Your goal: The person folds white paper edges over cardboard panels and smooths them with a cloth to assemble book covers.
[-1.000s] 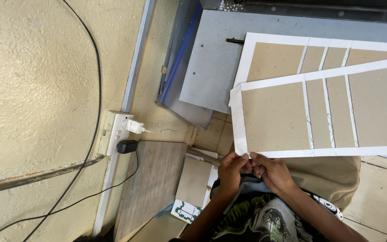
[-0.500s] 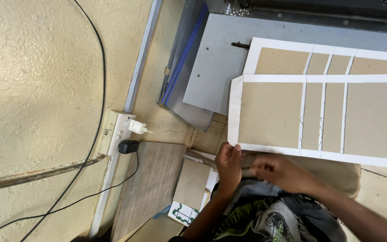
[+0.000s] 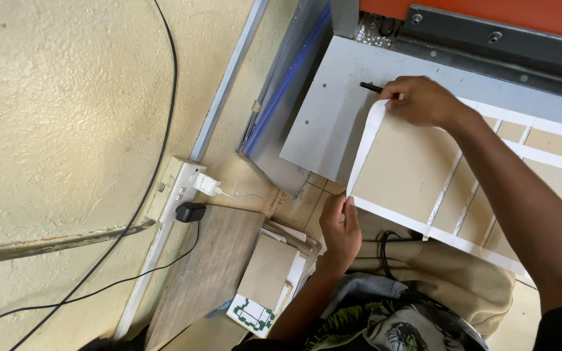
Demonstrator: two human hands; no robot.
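The right hand (image 3: 421, 99) has moved to the far corner of the stiff, light taped board (image 3: 411, 172); left hand (image 3: 341, 227) pinches its near corner.

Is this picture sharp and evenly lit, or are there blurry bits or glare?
Head view: soft, even light with no harsh glare; the left hand, right hand and cardboard sheet look sharp; the wall cable curves, though whether from lens distortion is unclear.

Right hand (image 3: 421, 101) moved from near edge to sheet's (image 3: 404, 162) far corner
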